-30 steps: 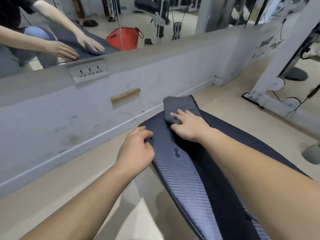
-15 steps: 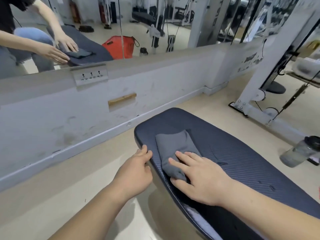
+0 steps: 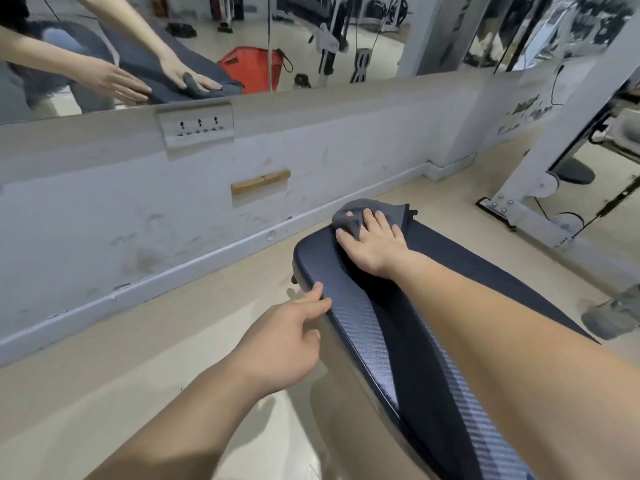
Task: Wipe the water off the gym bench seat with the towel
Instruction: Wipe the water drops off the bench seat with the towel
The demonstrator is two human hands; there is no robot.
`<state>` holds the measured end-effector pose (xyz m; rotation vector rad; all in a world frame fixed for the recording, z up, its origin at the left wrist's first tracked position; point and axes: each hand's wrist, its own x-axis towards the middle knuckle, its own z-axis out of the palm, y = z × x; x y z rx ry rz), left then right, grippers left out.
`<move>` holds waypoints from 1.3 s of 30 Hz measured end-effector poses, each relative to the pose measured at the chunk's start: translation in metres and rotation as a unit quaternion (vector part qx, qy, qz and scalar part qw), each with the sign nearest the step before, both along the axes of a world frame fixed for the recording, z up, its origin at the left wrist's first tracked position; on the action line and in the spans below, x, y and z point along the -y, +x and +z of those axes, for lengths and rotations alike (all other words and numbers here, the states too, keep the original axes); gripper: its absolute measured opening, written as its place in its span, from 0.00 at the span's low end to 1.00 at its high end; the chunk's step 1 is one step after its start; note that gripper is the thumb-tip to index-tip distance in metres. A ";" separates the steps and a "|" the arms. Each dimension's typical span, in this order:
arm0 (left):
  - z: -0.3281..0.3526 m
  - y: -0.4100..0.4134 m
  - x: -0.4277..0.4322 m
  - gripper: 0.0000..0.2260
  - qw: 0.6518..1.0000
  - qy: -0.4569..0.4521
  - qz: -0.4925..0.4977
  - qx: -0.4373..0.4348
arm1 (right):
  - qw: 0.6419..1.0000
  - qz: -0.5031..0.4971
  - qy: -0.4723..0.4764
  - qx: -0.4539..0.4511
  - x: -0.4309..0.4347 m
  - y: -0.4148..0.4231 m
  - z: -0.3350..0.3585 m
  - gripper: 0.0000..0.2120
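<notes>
The dark blue gym bench seat (image 3: 353, 317) runs from the middle of the view to the lower right. A grey towel (image 3: 388, 211) lies bunched at its far end. My right hand (image 3: 372, 242) presses flat on the towel with spread fingers. My left hand (image 3: 287, 336) rests on the seat's left edge, its fingers loosely bent and its fingertips on the rim. My right forearm hides much of the seat's surface. No water drops show on the visible part.
A low white wall (image 3: 138, 216) with a socket plate (image 3: 195, 128) and a mirror above stands close behind the bench. A white machine frame (image 3: 540, 188) stands at the right. A grey water bottle (image 3: 613, 315) lies on the beige floor at right.
My right hand has pushed the towel from the near middle of the seat out to its far end. My left hand has stayed on the seat's left edge.
</notes>
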<state>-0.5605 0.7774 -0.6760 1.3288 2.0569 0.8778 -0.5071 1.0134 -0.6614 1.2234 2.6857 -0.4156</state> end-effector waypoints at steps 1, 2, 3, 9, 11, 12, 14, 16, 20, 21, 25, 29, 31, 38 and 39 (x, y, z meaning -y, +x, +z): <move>0.000 -0.001 0.003 0.25 1.000 0.012 0.013 -0.007 | 1.000 0.010 0.003 0.000 0.007 0.005 0.000 0.34; 0.000 -0.003 0.004 0.24 0.999 0.028 0.036 -0.019 | 1.000 0.025 0.007 -0.003 0.017 0.012 0.000 0.34; 0.001 -0.004 0.006 0.23 0.997 0.042 0.066 -0.030 | 0.999 0.046 0.012 -0.009 0.030 0.020 0.000 0.34; 0.014 -0.001 0.012 0.22 0.986 0.069 0.143 -0.051 | 0.985 0.172 0.030 -0.015 0.123 0.095 0.005 0.32; 0.018 0.008 0.014 0.24 0.989 0.074 0.110 -0.071 | 0.982 0.184 0.030 -0.005 0.122 0.118 0.008 0.31; 0.019 0.014 0.014 0.24 0.990 0.073 0.088 -0.082 | 0.984 0.175 0.028 0.001 0.114 0.125 0.009 0.31; 0.023 0.029 0.014 0.26 0.993 0.058 0.046 -0.091 | 0.993 0.117 0.014 0.021 0.098 0.132 0.014 0.31; 0.028 0.042 0.012 0.27 0.994 0.053 0.009 -0.096 | 0.998 0.059 0.009 0.032 0.095 0.133 0.015 0.31; 0.029 0.056 0.003 0.35 0.987 0.048 -0.091 -0.126 | 0.994 0.099 -0.038 0.018 0.122 0.149 0.022 0.35; 0.028 0.059 0.001 0.37 0.984 0.037 -0.117 -0.132 | 0.991 0.109 -0.073 0.011 0.126 0.159 0.029 0.37; 0.022 0.071 -0.005 0.37 0.966 -0.020 -0.186 -0.181 | 0.969 -0.012 -0.213 -0.121 0.128 0.215 0.069 0.38; 0.029 0.079 -0.014 0.34 0.945 -0.039 -0.164 -0.279 | 0.970 -0.167 -0.063 -0.165 0.107 0.268 0.085 0.21; 0.036 0.091 -0.018 0.34 0.932 -0.068 -0.156 -0.320 | 0.965 -0.210 -0.035 -0.150 0.098 0.283 0.079 0.19; 0.030 0.131 -0.038 0.32 0.901 -0.151 -0.135 -0.385 | 0.972 -0.200 -0.020 -0.123 0.072 0.291 0.047 0.15; 0.027 0.128 -0.047 0.32 0.902 -0.155 -0.131 -0.381 | 0.972 -0.198 -0.020 -0.124 0.068 0.291 0.045 0.15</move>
